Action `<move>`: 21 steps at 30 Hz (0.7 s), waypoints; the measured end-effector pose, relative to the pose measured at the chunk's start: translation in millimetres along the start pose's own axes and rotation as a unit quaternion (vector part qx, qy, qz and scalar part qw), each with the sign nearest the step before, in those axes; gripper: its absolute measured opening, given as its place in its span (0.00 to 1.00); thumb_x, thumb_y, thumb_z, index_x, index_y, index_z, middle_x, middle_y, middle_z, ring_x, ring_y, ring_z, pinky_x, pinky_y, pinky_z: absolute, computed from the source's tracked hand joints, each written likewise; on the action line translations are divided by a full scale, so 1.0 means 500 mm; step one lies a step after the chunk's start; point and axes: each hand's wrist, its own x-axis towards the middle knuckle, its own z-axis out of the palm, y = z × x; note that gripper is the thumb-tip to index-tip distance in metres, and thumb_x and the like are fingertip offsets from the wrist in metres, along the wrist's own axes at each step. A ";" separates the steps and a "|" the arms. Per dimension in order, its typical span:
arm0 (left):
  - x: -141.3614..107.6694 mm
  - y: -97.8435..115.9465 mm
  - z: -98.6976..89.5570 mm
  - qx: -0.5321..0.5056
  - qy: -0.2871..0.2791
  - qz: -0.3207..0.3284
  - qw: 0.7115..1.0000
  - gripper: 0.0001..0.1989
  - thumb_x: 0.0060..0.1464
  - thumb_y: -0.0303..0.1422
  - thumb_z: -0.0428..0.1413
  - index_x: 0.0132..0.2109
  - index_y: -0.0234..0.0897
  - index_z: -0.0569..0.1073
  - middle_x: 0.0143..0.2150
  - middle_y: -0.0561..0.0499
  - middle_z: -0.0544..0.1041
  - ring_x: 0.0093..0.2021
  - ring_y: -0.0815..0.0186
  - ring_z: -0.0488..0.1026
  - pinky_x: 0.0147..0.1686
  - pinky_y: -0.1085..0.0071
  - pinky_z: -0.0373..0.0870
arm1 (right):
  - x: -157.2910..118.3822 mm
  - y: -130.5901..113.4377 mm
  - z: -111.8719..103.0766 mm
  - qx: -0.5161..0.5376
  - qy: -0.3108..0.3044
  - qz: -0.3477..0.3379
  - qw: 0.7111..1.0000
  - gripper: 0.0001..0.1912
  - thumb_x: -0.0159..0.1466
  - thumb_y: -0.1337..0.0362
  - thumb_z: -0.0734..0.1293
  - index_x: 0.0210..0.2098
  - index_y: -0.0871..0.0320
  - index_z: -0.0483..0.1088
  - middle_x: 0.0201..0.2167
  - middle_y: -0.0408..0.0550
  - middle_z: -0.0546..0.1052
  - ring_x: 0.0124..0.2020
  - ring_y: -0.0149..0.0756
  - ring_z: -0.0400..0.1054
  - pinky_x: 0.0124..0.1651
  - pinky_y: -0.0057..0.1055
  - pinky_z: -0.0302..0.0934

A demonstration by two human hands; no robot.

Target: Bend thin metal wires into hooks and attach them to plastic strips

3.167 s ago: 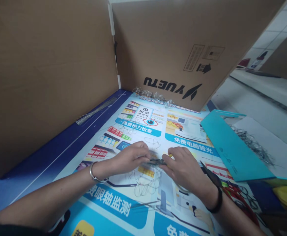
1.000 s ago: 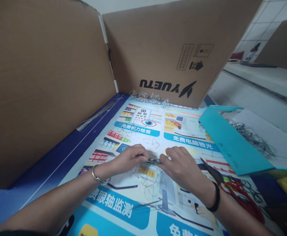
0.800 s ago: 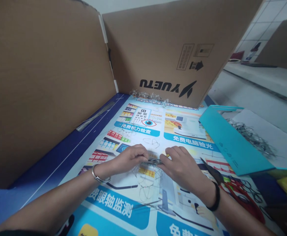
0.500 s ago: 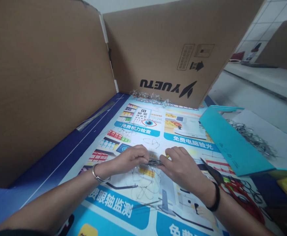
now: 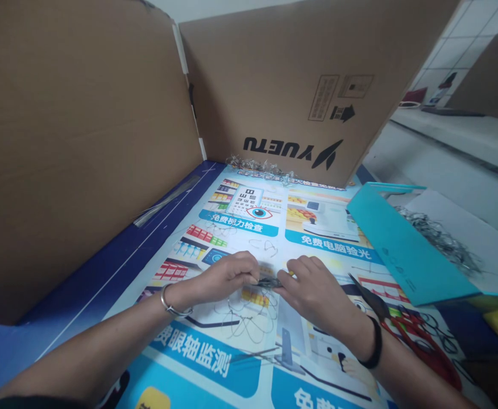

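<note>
A small bundle of thin dark wires [image 5: 268, 282] spans the gap between my two hands near the middle of the printed sheet. My left hand [image 5: 234, 274] pinches its left end, fingers curled and closed. Closed on the right end is my right hand [image 5: 311, 284], with a bit of something yellow showing by its index finger. Thin wire loops [image 5: 249, 324] fan out on the sheet below the hands. A few straight wire pieces [image 5: 255, 356] lie nearer to me, and a small curled wire [image 5: 264, 246] lies beyond the hands.
Red-handled scissors [image 5: 402, 329] lie right of my right wrist beside dark loops. An open turquoise box [image 5: 411, 250] at the right holds many wires. Tall cardboard panels [image 5: 274, 85] stand at the left and back, with tangled clear-looking pieces [image 5: 261, 166] along the back one's foot.
Both hands keep nearly the same place and grip. The wire loops beneath them have shifted and spread slightly.
</note>
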 end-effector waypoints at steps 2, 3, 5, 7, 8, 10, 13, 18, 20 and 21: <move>0.000 0.002 -0.001 0.002 0.000 0.005 1.000 0.07 0.59 0.26 0.49 0.33 0.35 0.69 0.35 0.50 0.70 0.39 0.67 0.67 0.41 0.70 0.66 | 0.000 0.000 0.000 0.000 0.000 -0.001 1.000 0.09 0.63 0.57 0.63 0.32 0.57 0.66 0.30 0.48 0.67 0.33 0.40 0.57 0.36 0.35 0.45; 0.001 0.002 -0.002 0.002 -0.002 0.008 1.000 0.07 0.59 0.25 0.49 0.33 0.35 0.69 0.35 0.50 0.70 0.39 0.67 0.67 0.41 0.70 0.66 | 0.000 0.000 0.000 0.000 0.000 -0.002 1.000 0.09 0.63 0.57 0.63 0.32 0.57 0.66 0.29 0.48 0.67 0.33 0.40 0.57 0.36 0.35 0.45; 0.001 0.002 -0.002 0.002 -0.007 0.016 1.000 0.07 0.59 0.25 0.49 0.33 0.35 0.69 0.35 0.50 0.70 0.39 0.67 0.67 0.41 0.70 0.65 | 0.000 0.000 0.000 0.000 0.001 -0.006 1.000 0.09 0.63 0.57 0.63 0.32 0.57 0.66 0.29 0.48 0.67 0.32 0.40 0.57 0.35 0.35 0.45; 0.001 0.002 -0.002 0.002 -0.007 0.019 1.000 0.07 0.59 0.26 0.49 0.33 0.36 0.69 0.35 0.50 0.70 0.39 0.68 0.67 0.42 0.70 0.66 | -0.001 0.000 0.001 0.000 0.006 -0.009 1.000 0.09 0.63 0.58 0.62 0.33 0.57 0.66 0.29 0.48 0.67 0.32 0.39 0.56 0.35 0.34 0.45; 0.001 0.002 -0.002 0.002 -0.006 0.017 1.000 0.07 0.59 0.26 0.49 0.33 0.36 0.69 0.35 0.50 0.70 0.39 0.68 0.67 0.42 0.70 0.66 | -0.001 0.000 0.001 0.002 0.008 -0.010 1.000 0.09 0.64 0.58 0.62 0.33 0.57 0.67 0.28 0.47 0.67 0.31 0.39 0.56 0.35 0.34 0.45; 0.000 0.002 -0.001 0.005 -0.004 0.010 1.000 0.07 0.59 0.26 0.49 0.33 0.36 0.69 0.35 0.50 0.70 0.39 0.68 0.67 0.41 0.70 0.66 | -0.001 0.001 0.002 0.005 0.007 -0.006 1.000 0.09 0.64 0.58 0.62 0.32 0.57 0.67 0.28 0.47 0.67 0.31 0.38 0.56 0.34 0.34 0.45; 0.000 0.001 -0.001 0.007 0.001 0.006 1.000 0.07 0.59 0.26 0.49 0.33 0.36 0.68 0.35 0.50 0.70 0.38 0.68 0.67 0.40 0.71 0.65 | -0.002 0.004 0.002 0.010 -0.002 0.005 1.000 0.09 0.63 0.57 0.63 0.32 0.56 0.67 0.29 0.48 0.67 0.32 0.39 0.57 0.35 0.34 0.45; -0.002 0.000 -0.003 0.003 -0.006 0.013 1.000 0.06 0.60 0.26 0.48 0.34 0.36 0.68 0.36 0.50 0.70 0.39 0.68 0.67 0.40 0.71 0.65 | -0.001 0.006 -0.002 0.020 -0.023 0.016 0.999 0.09 0.62 0.57 0.64 0.32 0.56 0.67 0.30 0.48 0.68 0.33 0.39 0.58 0.36 0.34 0.46; -0.002 0.001 -0.002 0.003 -0.016 0.006 1.000 0.07 0.60 0.26 0.49 0.34 0.36 0.68 0.35 0.50 0.70 0.39 0.68 0.67 0.40 0.71 0.65 | 0.000 0.007 -0.007 0.021 -0.034 0.017 0.999 0.09 0.61 0.57 0.65 0.32 0.56 0.67 0.30 0.47 0.68 0.34 0.39 0.58 0.37 0.34 0.46; -0.002 0.002 -0.002 0.004 -0.020 0.001 1.000 0.07 0.60 0.26 0.48 0.34 0.36 0.68 0.36 0.50 0.70 0.39 0.68 0.67 0.40 0.71 0.65 | 0.001 0.007 -0.009 0.021 -0.038 0.017 0.999 0.09 0.61 0.57 0.65 0.32 0.56 0.67 0.30 0.47 0.68 0.34 0.39 0.58 0.37 0.34 0.46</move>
